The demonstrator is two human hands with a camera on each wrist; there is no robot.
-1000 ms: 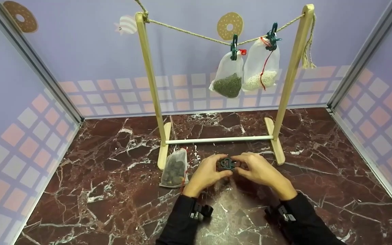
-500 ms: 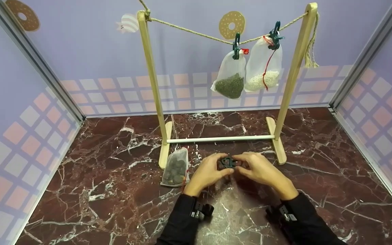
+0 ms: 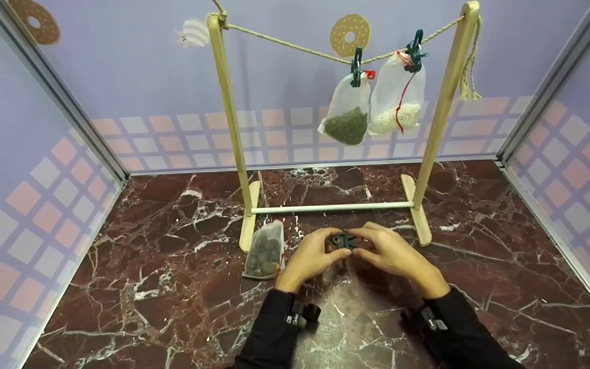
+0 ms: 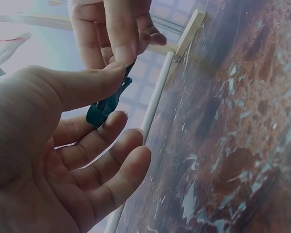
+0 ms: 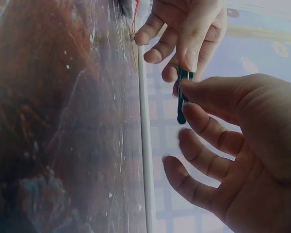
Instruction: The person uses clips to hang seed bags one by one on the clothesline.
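Observation:
Both hands meet just in front of the rack's crossbar, around a small dark green clip (image 3: 342, 241). My left hand (image 3: 311, 259) pinches it between thumb and fingers, the other fingers curved below, as the left wrist view shows. From the opposite side my right hand (image 3: 395, 256) also pinches the clip (image 5: 181, 112). Left of the hands, a mesh bag (image 3: 264, 251) with dark round pieces and a red cord lies on the marbled surface. Two white mesh bags hang above by green clips: one with green grains (image 3: 347, 125), one with white grains (image 3: 395, 119).
A wooden rack has a left post (image 3: 231, 113), a right post (image 3: 443, 113) and a white crossbar (image 3: 325, 208). A sagging rope (image 3: 285, 43) joins the posts. Patterned panels (image 3: 162, 92) enclose the back and sides of the marbled tabletop (image 3: 172, 287).
The clip has turned a little between the fingers, and both hands have shifted slightly away from the body. The bags stay where they were; the head view has moved slightly.

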